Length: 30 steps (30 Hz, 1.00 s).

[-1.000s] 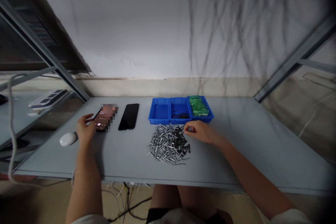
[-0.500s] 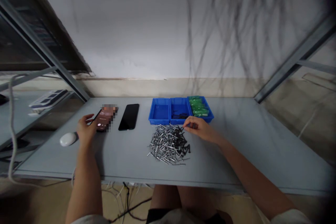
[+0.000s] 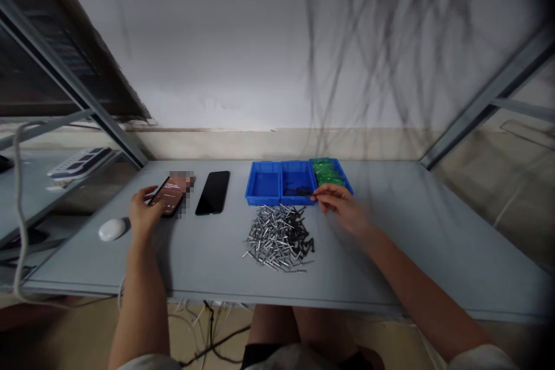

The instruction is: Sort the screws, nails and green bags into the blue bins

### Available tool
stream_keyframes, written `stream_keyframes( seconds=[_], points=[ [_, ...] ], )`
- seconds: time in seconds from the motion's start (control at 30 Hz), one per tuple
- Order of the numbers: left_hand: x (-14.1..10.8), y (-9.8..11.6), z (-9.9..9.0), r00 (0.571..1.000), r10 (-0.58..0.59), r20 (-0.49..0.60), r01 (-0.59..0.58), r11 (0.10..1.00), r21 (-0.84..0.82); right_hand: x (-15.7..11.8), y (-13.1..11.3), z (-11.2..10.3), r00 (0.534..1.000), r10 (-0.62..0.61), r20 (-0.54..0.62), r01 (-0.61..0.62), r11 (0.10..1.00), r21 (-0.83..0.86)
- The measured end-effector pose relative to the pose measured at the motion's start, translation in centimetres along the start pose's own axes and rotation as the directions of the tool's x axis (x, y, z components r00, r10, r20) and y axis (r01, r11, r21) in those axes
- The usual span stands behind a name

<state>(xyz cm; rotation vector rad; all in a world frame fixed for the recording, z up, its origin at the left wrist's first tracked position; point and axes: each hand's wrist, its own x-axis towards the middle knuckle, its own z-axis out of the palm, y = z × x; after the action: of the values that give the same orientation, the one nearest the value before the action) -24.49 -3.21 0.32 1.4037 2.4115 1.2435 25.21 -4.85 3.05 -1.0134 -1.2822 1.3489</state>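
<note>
My left hand is at the left edge of a lit phone, its thumb over the screen and its fingers round the side. My right hand pinches a small dark screw at the front right corner of the middle blue bin. Some dark screws lie inside that bin. The left blue bin holds nothing that I can see. Green packets fill the right bin, partly behind my fingers. In front of the bins lies a heap of silver screws or rivets, with dark screws on its right side.
A second phone with a dark screen lies between the lit phone and the bins. A white mouse rests near my left wrist. Metal frame bars rise at both sides of the table, and a wall stands behind it.
My right hand has moved up and right, from the heap's upper edge to the middle bin's front corner. My left thumb has come down over the phone screen.
</note>
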Motion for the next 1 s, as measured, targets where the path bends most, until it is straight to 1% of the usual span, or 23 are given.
stream_keyframes(
  seconds=[0.1,0.27,0.37,0.5,0.6,0.73,0.83,1.0],
  points=[
    [0.0,0.3,0.0,0.999,0.051,-0.012,-0.051,0.999,0.010,0.0,-0.1,0.0,1.000,0.006,-0.029,-0.006,1.000,0.003],
    [0.3,0.3,0.1,0.996,0.080,0.030,-0.082,0.995,0.052,0.3,0.4,-0.2,0.999,0.017,-0.038,-0.017,1.000,0.000],
    [0.4,0.1,0.2,0.994,0.103,0.035,-0.106,0.990,0.091,0.4,0.8,-0.3,0.998,0.016,-0.053,-0.015,1.000,0.008],
    [0.5,-0.1,0.3,0.995,0.092,0.033,-0.095,0.990,0.109,0.5,1.0,-0.3,0.997,0.011,-0.077,-0.013,1.000,-0.023],
    [0.5,-0.1,0.4,0.996,0.082,0.027,-0.084,0.992,0.094,0.5,1.0,-0.2,0.996,0.014,-0.088,-0.019,0.998,-0.058],
    [0.3,0.4,0.2,0.998,0.061,0.028,-0.063,0.997,0.049,0.6,1.1,-0.2,0.996,-0.016,-0.092,0.005,0.994,-0.114],
    [0.0,0.8,0.0,0.999,0.039,0.019,-0.039,0.999,0.017,0.8,1.4,-0.2,0.997,-0.034,-0.063,0.022,0.982,-0.185],
    [-0.1,0.8,-0.1,0.998,0.056,0.013,-0.056,0.998,0.010,0.7,1.8,-0.3,0.996,-0.034,0.077,0.058,0.939,-0.338]
  ],
)
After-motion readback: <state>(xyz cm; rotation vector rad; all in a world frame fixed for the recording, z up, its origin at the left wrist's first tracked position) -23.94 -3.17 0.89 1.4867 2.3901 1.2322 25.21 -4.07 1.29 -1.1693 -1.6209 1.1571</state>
